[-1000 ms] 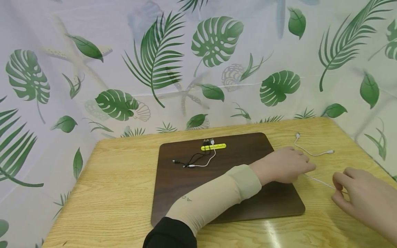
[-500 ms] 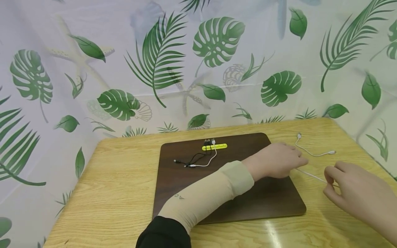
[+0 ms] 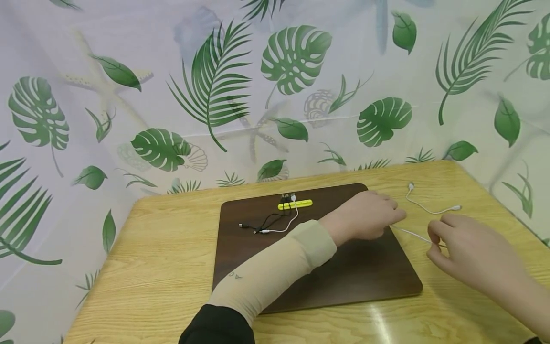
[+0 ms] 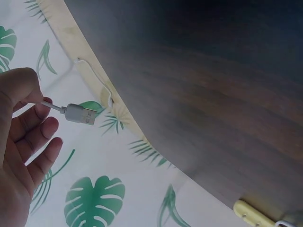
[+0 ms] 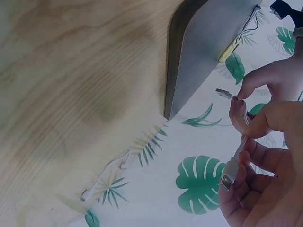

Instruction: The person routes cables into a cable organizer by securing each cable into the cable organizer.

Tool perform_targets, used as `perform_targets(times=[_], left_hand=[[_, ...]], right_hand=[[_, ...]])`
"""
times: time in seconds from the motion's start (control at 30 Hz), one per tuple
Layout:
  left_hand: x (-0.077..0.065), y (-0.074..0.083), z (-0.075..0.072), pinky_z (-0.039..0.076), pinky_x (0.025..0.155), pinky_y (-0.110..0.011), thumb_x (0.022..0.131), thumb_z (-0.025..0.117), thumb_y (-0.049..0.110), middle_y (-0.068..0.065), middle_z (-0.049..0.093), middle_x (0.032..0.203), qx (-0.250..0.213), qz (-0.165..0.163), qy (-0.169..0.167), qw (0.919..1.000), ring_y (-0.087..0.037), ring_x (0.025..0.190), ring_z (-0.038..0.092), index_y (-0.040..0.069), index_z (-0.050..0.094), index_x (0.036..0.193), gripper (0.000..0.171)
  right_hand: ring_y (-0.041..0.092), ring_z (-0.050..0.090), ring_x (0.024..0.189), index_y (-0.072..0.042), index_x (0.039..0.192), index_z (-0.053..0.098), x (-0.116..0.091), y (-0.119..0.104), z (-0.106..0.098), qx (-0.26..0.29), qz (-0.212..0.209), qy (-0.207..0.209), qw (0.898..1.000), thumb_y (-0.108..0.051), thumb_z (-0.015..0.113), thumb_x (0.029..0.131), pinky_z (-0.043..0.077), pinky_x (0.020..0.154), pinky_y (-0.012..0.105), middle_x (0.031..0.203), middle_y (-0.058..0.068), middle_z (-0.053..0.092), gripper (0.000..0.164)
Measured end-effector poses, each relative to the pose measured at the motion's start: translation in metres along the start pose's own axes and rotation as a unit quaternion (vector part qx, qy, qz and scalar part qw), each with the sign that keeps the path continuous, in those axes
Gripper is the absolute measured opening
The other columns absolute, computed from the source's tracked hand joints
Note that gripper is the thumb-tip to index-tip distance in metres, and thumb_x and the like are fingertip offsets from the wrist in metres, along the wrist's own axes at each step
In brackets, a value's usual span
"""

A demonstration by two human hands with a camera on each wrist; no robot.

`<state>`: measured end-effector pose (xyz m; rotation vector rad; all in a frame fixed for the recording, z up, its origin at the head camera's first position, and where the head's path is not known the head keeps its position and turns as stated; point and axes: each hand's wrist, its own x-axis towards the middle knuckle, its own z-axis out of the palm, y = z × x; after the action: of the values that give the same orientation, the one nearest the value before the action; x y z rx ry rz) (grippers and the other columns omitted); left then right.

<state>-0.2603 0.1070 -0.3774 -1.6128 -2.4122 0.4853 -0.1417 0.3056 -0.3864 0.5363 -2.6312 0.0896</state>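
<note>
A short white USB cable [image 3: 412, 233] is stretched between my two hands above the right side of the dark brown board [image 3: 369, 282] and the table. My left hand [image 3: 369, 216] pinches it just behind its USB plug [image 4: 80, 114], which sticks out past the fingertips. My right hand [image 3: 477, 253] pinches the other end between thumb and forefinger, and that end's connector [image 5: 229, 175] lies by the curled fingers. On the board a yellow cable holder [image 3: 306, 203] carries dark cables [image 3: 270, 219] and a white cable [image 3: 292, 223], their plugs at its back edge.
Another white cable [image 3: 429, 210] lies on the wooden table [image 3: 163, 258], right of the board near the back. A leaf-printed cloth [image 3: 318, 95] hangs behind and along the sides of the table.
Both hands have shifted left and slightly up with the white USB cable held between them. The left hand has come further over the board. The cables on the holder stay put.
</note>
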Motion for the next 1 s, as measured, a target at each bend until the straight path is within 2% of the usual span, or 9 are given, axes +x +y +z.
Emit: perform_targets(times=[0.17, 0.57, 1.0], left_hand=[[-0.004, -0.004, 0.003, 0.045, 0.079, -0.025, 0.107, 0.047, 0.011, 0.010, 0.066, 0.105, 0.002, -0.005, 0.006, 1.0000, -0.009, 0.096, 0.060, 0.027, 0.065, 0.123, 0.028], [-0.014, -0.012, 0.009, 0.051, 0.081, -0.025, 0.107, 0.050, 0.012, 0.010, 0.069, 0.105, 0.022, -0.013, 0.030, 0.9992, -0.009, 0.098, 0.066, 0.028, 0.068, 0.124, 0.030], [-0.020, -0.017, 0.015, 0.054, 0.089, -0.026, 0.105, 0.053, 0.012, 0.010, 0.071, 0.110, 0.010, -0.019, 0.024, 0.9995, -0.010, 0.107, 0.069, 0.028, 0.068, 0.125, 0.030]], right_hand=[[0.007, 0.039, 0.061, -0.020, 0.073, 0.056, 0.003, -0.003, 0.004, 0.002, 0.010, -0.010, 1.000, -0.013, 0.075, 0.072, 0.031, 0.048, 0.025, 0.072, -0.007, 0.049, 0.020], [0.008, 0.038, 0.060, -0.020, 0.074, 0.057, 0.011, -0.008, 0.012, 0.006, 0.005, -0.021, 1.000, -0.014, 0.075, 0.074, 0.028, 0.048, 0.024, 0.071, -0.008, 0.046, 0.020], [0.009, 0.040, 0.061, -0.021, 0.073, 0.055, 0.017, -0.010, 0.022, 0.018, -0.023, 0.010, 1.000, -0.012, 0.074, 0.070, 0.031, 0.050, 0.025, 0.072, -0.008, 0.047, 0.021]])
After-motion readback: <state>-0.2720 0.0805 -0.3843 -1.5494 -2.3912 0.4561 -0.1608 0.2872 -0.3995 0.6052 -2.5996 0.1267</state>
